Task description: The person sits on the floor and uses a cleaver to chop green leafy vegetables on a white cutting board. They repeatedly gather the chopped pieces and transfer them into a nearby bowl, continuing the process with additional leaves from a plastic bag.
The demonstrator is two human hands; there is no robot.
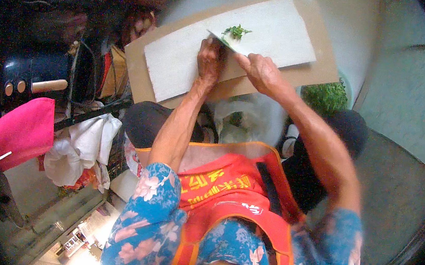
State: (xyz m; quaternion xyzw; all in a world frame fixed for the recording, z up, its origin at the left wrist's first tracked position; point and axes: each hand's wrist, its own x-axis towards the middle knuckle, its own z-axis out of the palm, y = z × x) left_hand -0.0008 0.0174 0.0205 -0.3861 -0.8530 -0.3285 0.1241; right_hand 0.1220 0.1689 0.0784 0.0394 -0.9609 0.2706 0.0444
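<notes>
My right hand (261, 71) grips a knife, its thin blade (221, 41) slanting up and to the left over a white board (278, 27). Against the near side of the blade is my left hand (209, 60), fingers curled downward; whatever may be under them is hidden. Just past the blade lies a small heap of cut green leaves (237, 31). The white board rests on a larger brown board (322, 64), which sits in front of my knees.
A pale bowl (351, 89) of chopped greens (327, 95) stands beyond my right knee. Between my legs is a translucent container or bag (243, 118). At left are a black appliance (36, 71), a pink cloth (22, 132) and white plastic bags (83, 146) by a rack.
</notes>
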